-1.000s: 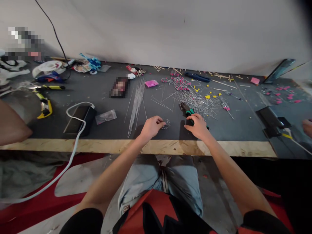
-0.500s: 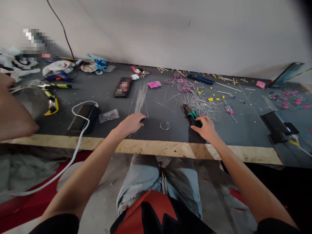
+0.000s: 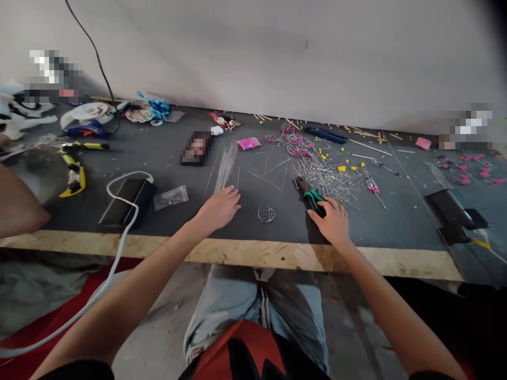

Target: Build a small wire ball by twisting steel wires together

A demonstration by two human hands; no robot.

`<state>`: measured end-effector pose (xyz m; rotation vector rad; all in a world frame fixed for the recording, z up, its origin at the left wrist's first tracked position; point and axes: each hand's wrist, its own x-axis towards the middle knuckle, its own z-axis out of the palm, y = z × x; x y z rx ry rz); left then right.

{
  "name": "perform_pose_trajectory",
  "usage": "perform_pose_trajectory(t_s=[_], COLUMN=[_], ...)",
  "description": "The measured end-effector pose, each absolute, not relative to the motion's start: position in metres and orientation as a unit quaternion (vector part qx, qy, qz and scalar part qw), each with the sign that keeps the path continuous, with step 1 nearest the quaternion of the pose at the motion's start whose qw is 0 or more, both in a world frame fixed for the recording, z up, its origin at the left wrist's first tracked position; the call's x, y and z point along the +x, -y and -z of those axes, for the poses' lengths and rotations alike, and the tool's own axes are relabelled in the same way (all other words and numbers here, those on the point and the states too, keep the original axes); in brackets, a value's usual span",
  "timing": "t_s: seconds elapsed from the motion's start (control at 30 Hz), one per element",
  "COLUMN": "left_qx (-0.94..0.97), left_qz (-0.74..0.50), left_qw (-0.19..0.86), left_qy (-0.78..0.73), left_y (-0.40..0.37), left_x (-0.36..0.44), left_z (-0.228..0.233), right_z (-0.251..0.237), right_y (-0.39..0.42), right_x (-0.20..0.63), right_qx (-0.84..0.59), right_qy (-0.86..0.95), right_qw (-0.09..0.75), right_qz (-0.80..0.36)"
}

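My right hand (image 3: 335, 224) rests on pliers (image 3: 313, 198) with green handles. The small wire ball (image 3: 266, 214) is silvery, like the straight wires (image 3: 226, 163). The bench (image 3: 253, 253) is dark grey with a pale plywood front edge. Pink and yellow beads (image 3: 341, 169) speckle the tangled wire pile (image 3: 320, 169).

Soft, even light falls on the bench (image 3: 166, 158); the wall (image 3: 277, 47) is bright. Faint shadows lie under the hands. The edges bend, the far right corner darkens, and several patches are pixelated.
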<state>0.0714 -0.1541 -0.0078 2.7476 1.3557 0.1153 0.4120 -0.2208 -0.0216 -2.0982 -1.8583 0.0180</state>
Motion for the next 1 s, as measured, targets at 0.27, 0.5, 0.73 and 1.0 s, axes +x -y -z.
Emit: perform_pose_trajectory(t_s=[0.27, 0.5, 0.73, 1.0], left_qx=[0.907, 0.887, 0.872, 0.843], left_qz=[-0.058, -0.081, -0.13, -0.29], left_qw=[0.038, -0.018, -0.017, 0.047], left_qy=[-0.416, -0.454, -0.471, -0.45], left_y=[0.23, 0.3, 0.32, 0.299], left_x=[0.061, 0.052, 0.045, 0.033], left_z=[0.01, 0.025, 0.04, 0.027], right_z=[0.021, 0.021, 0.023, 0.005], right_y=[0.221, 0.221, 0.221, 0.209], right_x=[0.412, 0.412, 0.413, 0.43], right_qx=[-0.735, -0.739, -0.737, -0.693], right_qy=[0.655, 0.655, 0.654, 0.699], right_qw=[0.175, 0.161, 0.168, 0.16], right_qz=[-0.003, 0.0, -0.002, -0.069])
